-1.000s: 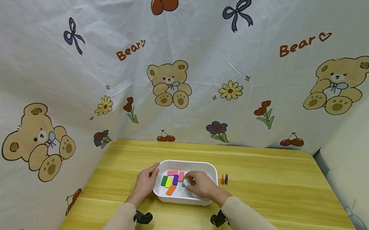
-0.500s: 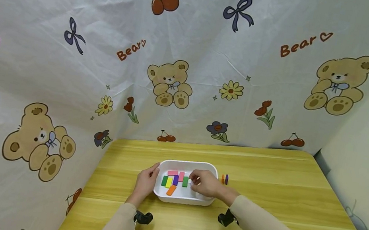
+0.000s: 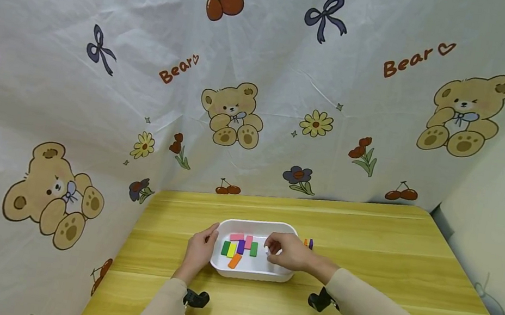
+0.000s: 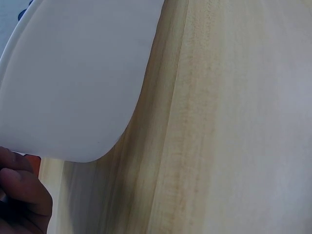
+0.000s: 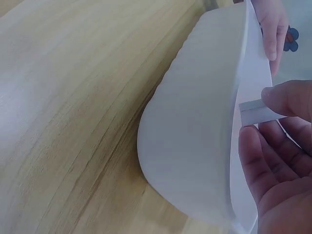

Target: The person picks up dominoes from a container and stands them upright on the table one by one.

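A white plastic tray (image 3: 250,275) stands on the table, holding several small flat rectangular blocks. My left hand (image 3: 199,251) holds the tray by its left end, fingers at the rim. Over the right part of the tray, my right hand (image 3: 289,251) pinches a white block (image 5: 257,112) between thumb and fingers. To its left lie a green block (image 3: 254,249), a purple block (image 3: 240,246), two pink blocks (image 3: 248,242), a yellow block (image 3: 232,250), another green block (image 3: 225,248) and, nearest the front wall, an orange block (image 3: 234,261).
Just outside the tray's right end, an orange piece (image 3: 306,242) and a purple piece (image 3: 311,244) stand on the wooden table (image 3: 377,243), partly behind my right hand. A printed cloth (image 3: 277,128) hangs behind the table and along its left side.
My right hand has drawn the white block rightward, away from the green block, which is now fully uncovered. The left hand and the tray have stayed in place.
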Demonstrator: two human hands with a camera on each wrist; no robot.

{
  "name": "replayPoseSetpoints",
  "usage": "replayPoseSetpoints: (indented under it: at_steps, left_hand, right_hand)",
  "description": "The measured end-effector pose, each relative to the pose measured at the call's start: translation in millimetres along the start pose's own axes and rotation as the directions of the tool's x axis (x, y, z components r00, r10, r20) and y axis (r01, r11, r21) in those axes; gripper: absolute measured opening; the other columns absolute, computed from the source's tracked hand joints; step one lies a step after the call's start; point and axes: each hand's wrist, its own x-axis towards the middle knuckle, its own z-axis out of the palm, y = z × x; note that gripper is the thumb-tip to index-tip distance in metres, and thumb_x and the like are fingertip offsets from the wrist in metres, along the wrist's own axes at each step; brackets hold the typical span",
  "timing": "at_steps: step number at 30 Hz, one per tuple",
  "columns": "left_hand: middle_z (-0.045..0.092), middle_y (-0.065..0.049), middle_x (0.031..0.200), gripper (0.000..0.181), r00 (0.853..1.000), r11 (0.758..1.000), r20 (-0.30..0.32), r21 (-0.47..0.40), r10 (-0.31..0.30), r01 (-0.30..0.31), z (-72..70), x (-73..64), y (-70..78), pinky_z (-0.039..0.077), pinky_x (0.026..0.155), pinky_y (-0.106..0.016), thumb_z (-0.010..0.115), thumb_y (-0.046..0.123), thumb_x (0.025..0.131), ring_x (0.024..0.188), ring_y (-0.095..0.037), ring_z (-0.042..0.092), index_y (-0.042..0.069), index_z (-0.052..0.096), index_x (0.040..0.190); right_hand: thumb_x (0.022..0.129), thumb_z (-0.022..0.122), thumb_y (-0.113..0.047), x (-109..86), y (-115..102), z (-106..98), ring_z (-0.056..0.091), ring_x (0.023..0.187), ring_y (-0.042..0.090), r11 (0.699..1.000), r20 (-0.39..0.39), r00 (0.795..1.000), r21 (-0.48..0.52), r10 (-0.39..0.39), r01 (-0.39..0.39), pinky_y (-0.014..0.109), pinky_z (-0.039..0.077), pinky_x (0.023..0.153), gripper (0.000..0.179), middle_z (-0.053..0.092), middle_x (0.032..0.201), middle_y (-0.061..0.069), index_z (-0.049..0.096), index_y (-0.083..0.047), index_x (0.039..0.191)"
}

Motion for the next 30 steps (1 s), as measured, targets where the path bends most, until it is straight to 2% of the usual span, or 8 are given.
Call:
replayPoseSetpoints:
  at_steps: [11, 21, 30]
  left_hand:
    - [0.063, -0.009, 0.146, 0.038, 1.0, 1.0, -0.003, 0.0, -0.013, 0.013, 0.1, -1.1, 2.0, 0.051, 0.111, -0.048, 0.055, 0.029, 0.108, 0.138, -0.03, 0.056, 0.02, 0.063, 0.144]
    - [0.062, -0.01, 0.146, 0.038, 1.0, 1.0, 0.002, 0.001, 0.007, -0.007, -1.1, -1.1, 3.0, 0.051, 0.111, -0.048, 0.055, 0.028, 0.108, 0.139, -0.03, 0.056, 0.018, 0.062, 0.145]
    - [0.062, -0.011, 0.146, 0.039, 1.0, 1.0, 0.004, 0.009, 0.004, -0.004, -1.5, -3.6, 4.6, 0.051, 0.11, -0.049, 0.054, 0.027, 0.109, 0.138, -0.032, 0.056, 0.016, 0.061, 0.145]
  right_hand:
    - [0.088, 0.077, -0.005, -12.3, 12, -12, 0.063, 0.086, 0.012, 0.999, -0.034, 0.999, 0.024, 0.028, -0.028, 0.021, 0.055, 0.073, 0.018, 0.065, 0.09, 0.0, 0.067, -0.005, 0.103]
    - [0.088, 0.077, -0.007, -19.5, 22, -24, 0.064, 0.087, 0.014, 0.995, -0.056, 0.997, 0.087, 0.049, -0.044, 0.022, 0.056, 0.072, 0.019, 0.066, 0.092, 0.002, 0.067, -0.004, 0.104]
    - [0.089, 0.076, -0.008, -26.7, 27, -29, 0.063, 0.089, 0.013, 0.994, -0.067, 0.996, 0.1, 0.056, -0.049, 0.022, 0.057, 0.075, 0.022, 0.066, 0.094, 0.003, 0.066, -0.001, 0.107]
